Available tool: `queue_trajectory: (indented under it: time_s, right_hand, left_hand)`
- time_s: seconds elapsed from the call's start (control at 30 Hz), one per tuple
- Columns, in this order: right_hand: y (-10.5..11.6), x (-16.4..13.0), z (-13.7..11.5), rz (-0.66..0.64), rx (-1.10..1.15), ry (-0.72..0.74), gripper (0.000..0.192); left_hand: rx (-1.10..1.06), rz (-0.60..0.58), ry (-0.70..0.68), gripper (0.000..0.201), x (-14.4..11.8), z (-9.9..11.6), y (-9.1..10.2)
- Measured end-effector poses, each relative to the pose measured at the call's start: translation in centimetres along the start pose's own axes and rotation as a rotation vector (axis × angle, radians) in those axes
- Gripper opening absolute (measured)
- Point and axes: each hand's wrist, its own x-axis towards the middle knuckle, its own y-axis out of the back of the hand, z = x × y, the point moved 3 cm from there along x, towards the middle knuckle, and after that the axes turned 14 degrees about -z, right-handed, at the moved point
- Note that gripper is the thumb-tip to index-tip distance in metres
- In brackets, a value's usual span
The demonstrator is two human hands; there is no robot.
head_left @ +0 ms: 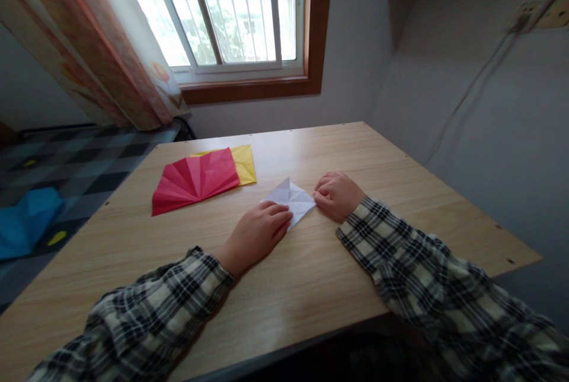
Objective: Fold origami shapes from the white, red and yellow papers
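Observation:
A small white sheet of paper (296, 199), folded into a diamond with creases across it, lies on the wooden table. My left hand (262, 229) rests on its lower left part, fingers laid out flat and hiding that side. At the right corner of the paper, my right hand (335, 195) has its fingers curled in, with thumb and forefinger pinching the tip. Both wrists come out of checked sleeves.
Farther left on the table (284, 317), a creased red paper (195, 180) partly covers a yellow paper (246, 165). A blue folded paper (31, 222) lies on the checked bedspread (111, 153). Behind the table are a window (240, 14) and a wall.

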Motion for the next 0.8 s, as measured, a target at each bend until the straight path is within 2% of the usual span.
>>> queue_trajectory:
  time_s: [0.27,0.5,0.8]
  right_hand:
    - [0.2,-0.1,-0.5,0.003,0.038,-0.065,0.038]
    - [-0.5,0.0,-0.1,0.0,0.135,-0.15,0.013]
    - [-0.9,0.1,0.6,-0.052,0.124,-0.235,0.021]
  left_hand:
    - [0.023,-0.024,0.001,0.025,-0.1,0.3,0.1]
    - [-0.02,-0.047,0.036,0.023,-0.1,0.0,-0.1]
    - [-0.073,-0.04,0.035,0.018,0.0,-0.2,-0.4]
